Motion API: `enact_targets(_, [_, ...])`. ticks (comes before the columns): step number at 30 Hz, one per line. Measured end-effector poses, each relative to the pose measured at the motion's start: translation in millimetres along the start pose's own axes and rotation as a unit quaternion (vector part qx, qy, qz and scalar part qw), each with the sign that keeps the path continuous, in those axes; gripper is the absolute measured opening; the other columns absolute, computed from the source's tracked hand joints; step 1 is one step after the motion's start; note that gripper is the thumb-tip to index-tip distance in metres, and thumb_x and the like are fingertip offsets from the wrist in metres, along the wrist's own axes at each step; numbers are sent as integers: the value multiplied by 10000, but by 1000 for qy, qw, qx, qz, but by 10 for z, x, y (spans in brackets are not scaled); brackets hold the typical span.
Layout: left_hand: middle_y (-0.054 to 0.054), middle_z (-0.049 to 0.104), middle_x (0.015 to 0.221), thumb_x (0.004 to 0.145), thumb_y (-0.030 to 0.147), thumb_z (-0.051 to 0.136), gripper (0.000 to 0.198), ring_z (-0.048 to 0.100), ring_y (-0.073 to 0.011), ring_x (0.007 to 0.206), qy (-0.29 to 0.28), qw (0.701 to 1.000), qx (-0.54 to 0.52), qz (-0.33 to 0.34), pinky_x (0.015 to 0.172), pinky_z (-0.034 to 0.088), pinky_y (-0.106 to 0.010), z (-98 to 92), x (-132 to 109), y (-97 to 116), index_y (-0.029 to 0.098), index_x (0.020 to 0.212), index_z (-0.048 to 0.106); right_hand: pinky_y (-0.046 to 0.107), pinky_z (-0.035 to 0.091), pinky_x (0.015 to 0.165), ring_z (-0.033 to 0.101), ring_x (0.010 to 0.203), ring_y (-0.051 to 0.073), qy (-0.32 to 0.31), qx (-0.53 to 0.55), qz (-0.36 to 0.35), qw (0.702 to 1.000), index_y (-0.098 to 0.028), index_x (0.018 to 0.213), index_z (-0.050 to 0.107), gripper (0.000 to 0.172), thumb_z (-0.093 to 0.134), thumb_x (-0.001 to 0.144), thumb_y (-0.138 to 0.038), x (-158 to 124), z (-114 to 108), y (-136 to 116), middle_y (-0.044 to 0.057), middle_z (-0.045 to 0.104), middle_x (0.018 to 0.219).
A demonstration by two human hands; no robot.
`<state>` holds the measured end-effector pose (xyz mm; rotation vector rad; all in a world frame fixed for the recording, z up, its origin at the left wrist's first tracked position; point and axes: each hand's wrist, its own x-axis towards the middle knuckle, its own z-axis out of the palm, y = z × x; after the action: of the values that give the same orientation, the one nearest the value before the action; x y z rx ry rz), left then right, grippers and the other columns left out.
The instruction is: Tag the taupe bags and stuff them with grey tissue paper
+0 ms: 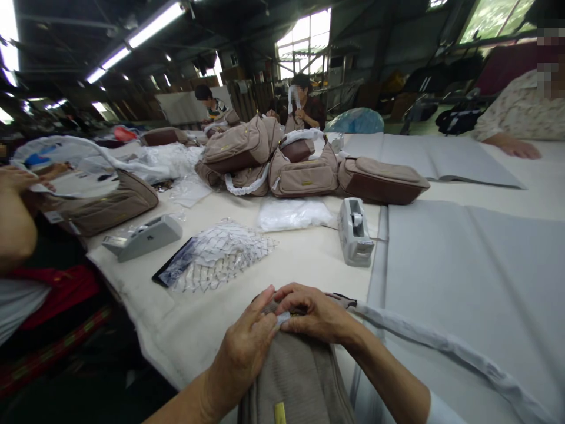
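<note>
A taupe fabric bag (295,377) with a small gold plate lies at the table's near edge. Both my hands rest on its top end. My left hand (247,347) pinches a small pale piece, perhaps tape or wrapping, at the bag's top, with thumb and fingers closed. My right hand (315,315) presses its curled fingers on the same spot. A strap wrapped in white material (441,344) runs from the bag off to the right.
Two grey tape dispensers (354,231) (145,235) stand on the white table. A pile of clear packets (220,253) lies ahead, with a heap of taupe bags (304,171) behind. Grey sheets (463,271) cover the right side. Other people work at left, far back and right.
</note>
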<state>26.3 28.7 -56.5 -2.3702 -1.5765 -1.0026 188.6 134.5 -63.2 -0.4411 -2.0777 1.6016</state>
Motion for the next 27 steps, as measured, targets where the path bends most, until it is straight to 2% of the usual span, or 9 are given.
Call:
enact_targets(6, [-153,590,1216,862,119,485,158,579,-218,1130,-37,996,-34,-68,951,502,-345,-12,-14,-19,159,948,612,264,443,855,598,927,157,29,-34,-17,999,-213,859,692,79,621,828,-223,-24,42,-57,24,653,967])
enact_targets(9, [-114,619,1180,870,182,477,138,578,-223,1123,-80,974,-117,-174,942,498,-378,-57,27,-10,190,854,613,268,437,818,585,876,159,38,-111,-31,993,-212,848,674,114,561,859,-206,-54,89,-77,20,657,891])
enact_targets(12, [-103,624,1160,852,242,494,151,580,-237,1100,-109,932,-200,-282,945,465,-396,-108,125,-5,192,754,597,273,434,811,582,860,160,65,-107,-26,992,-210,855,665,136,531,875,-219,-63,166,-84,17,658,873])
enact_targets(16, [-86,646,1072,786,290,542,156,573,-244,1060,-126,873,-296,-368,938,419,-364,-145,262,-30,182,675,563,295,462,763,611,786,176,88,19,55,994,-186,805,686,197,569,848,-338,-28,208,-94,12,678,796])
enact_targets(18, [-82,662,1024,736,320,574,180,582,-253,1021,-134,830,-350,-413,904,423,-350,-147,296,-55,176,633,543,321,463,811,620,853,198,100,85,93,987,-183,875,699,240,603,813,-394,-28,152,-114,26,694,871])
enact_targets(20, [-86,673,998,689,336,602,201,581,-266,1017,-133,798,-381,-447,901,412,-350,-143,304,-84,168,595,542,346,445,884,607,957,209,160,130,120,971,-202,1036,666,355,631,781,-445,-90,54,-141,45,681,1021])
enact_targets(23, [-91,680,987,668,344,615,203,574,-278,1041,-114,790,-387,-461,935,386,-359,-151,284,-128,153,604,590,328,477,823,614,911,202,298,127,186,928,-179,1103,618,513,622,748,-549,-370,-67,-169,79,675,1005])
enact_targets(25, [-85,677,994,683,377,604,230,575,-275,1043,-85,793,-384,-465,947,384,-361,-183,238,-147,148,691,628,295,490,713,614,848,203,321,69,264,907,-154,1029,638,555,597,725,-616,-677,-58,-158,93,679,935])
enact_targets(27, [-91,656,1053,702,432,585,329,557,-273,1080,-42,800,-371,-469,964,380,-362,-234,114,-132,145,855,635,277,482,629,612,816,208,301,21,342,890,-152,993,651,603,573,698,-671,-1021,38,-118,102,675,937])
